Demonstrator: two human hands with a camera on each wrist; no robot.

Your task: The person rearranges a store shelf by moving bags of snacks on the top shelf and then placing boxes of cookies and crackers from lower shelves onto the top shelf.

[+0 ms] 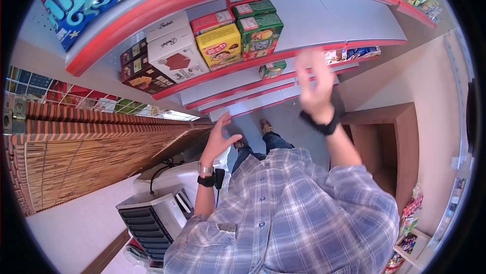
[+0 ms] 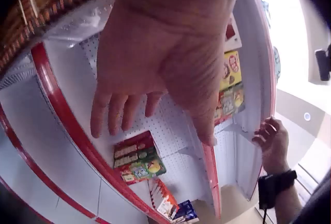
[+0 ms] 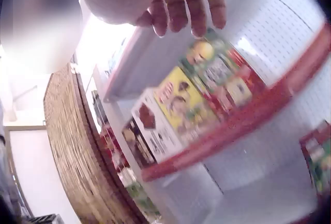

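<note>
My left hand [image 1: 218, 140] hangs before the lower shelves with loose, spread fingers and holds nothing. To the right, my right hand [image 1: 316, 84] is raised in front of the shelf edge, blurred in the head view, its fingers extended and empty. On the shelf stands a row of cartons: a dark brown box [image 1: 147, 77], a white box [image 1: 177, 56], a yellow box [image 1: 219, 49] and a green box [image 1: 261, 28], with more boxes behind. In the right wrist view the fingers [image 3: 196, 14] overlap the space just above the green box. A red-and-green box [image 2: 138, 156] sits one shelf lower.
Red-edged shelves [image 1: 324, 21] rise in front, with a large blue package [image 1: 96, 1] at upper left. A bamboo blind [image 1: 101, 160] borders the left side. At right stands a brown wooden cabinet [image 1: 410, 142]. Near my left arm is a grey-and-black appliance [image 1: 152, 223].
</note>
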